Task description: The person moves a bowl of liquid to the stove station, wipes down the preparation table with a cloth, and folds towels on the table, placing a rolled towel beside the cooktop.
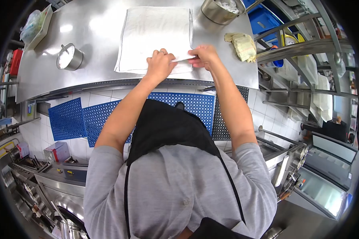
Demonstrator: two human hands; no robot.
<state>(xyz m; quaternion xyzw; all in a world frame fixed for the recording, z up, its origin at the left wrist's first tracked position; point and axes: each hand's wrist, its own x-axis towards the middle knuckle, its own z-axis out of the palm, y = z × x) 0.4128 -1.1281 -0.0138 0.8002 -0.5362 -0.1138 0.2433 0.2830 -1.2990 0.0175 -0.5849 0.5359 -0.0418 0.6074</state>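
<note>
A white cloth [155,36] lies flat on the steel table [95,47], its near edge close to the table's front edge. My left hand [160,63] rests on the cloth near its front edge, fingers bent, with the thumb side toward the right. At the cloth's right side, near the front corner, my right hand [204,57] is closed on a thin, narrow item [186,60] that reaches left toward my left hand. What this item is cannot be made out clearly; it may be a fold of the cloth's edge.
A small metal pot [70,59] with white contents and a spoon stands at the left. A white tray [45,28] is at the far left. A larger pot [218,15] and a yellowish cloth [243,47] are at the right, beside metal shelving [303,49].
</note>
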